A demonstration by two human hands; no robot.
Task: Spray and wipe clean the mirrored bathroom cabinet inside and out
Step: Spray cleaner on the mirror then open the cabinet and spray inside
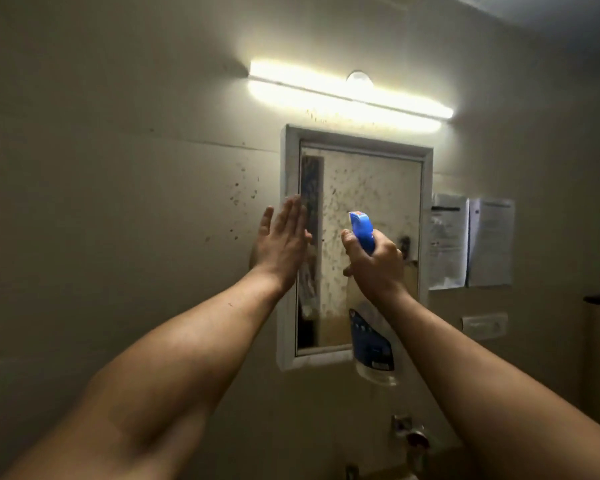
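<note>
Forearms are filling the lower half of the view, the left forearm (174, 358) and the right forearm (482, 375) both bare and angling up toward the wall. The left hand (281, 237) is holding its fingers straight and pressed together, palm turned inward, at the left edge of the mirrored cabinet (290, 161); whether it is touching the frame cannot be told. The right hand (374, 261) is gripping a spray bottle (373, 344) at the neck, fingers curling round below the blue trigger head, which is pointing at the glass, while the clear body with its dark blue label is hanging below the wrist in front of the cabinet's lower right corner. The cabinet is hanging on the beige wall straight ahead, its white-framed mirror door (371, 188) closed and showing dark specks and streaks. More specks (243, 195) are dotting the wall just left of it. Two paper sheets (471, 240) are hanging to its right, above a white switch plate (484, 325). A metal tap (409, 431) is sticking out below. A tube light (347, 95) is glowing above the cabinet.
</note>
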